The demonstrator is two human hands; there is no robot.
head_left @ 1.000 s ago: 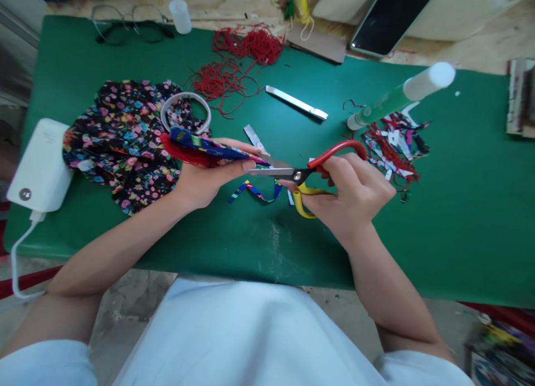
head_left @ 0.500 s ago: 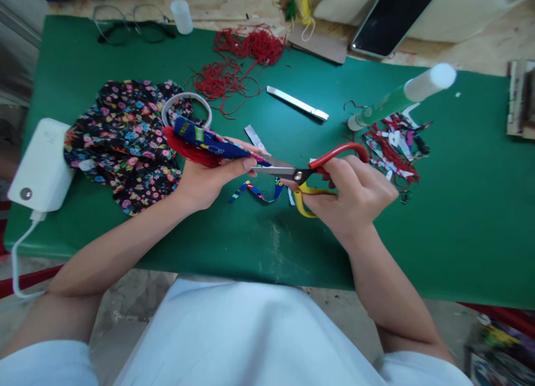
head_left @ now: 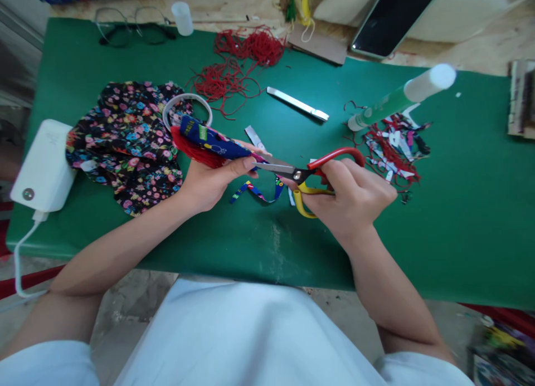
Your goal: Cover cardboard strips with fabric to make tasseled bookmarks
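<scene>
My left hand pinches a blue patterned fabric piece with red strands along its lower side. The thumb lies on its right end. My right hand is closed round the scissors, which have one red and one yellow handle. Their blades point left and meet the fabric's right end, close to my left thumb. Below the blades a narrow blue patterned strip lies on the green tabletop. A pale strip lies just above my left fingers.
Black floral fabric, a tape roll and a white power bank are at the left. Red cords, tweezers and glasses lie farther back. A glue tube stands beside scraps at the right.
The fabric piece in my left hand has shifted slightly right and tilted a little. The scissors have moved slightly left, and their blades look a little more closed.
</scene>
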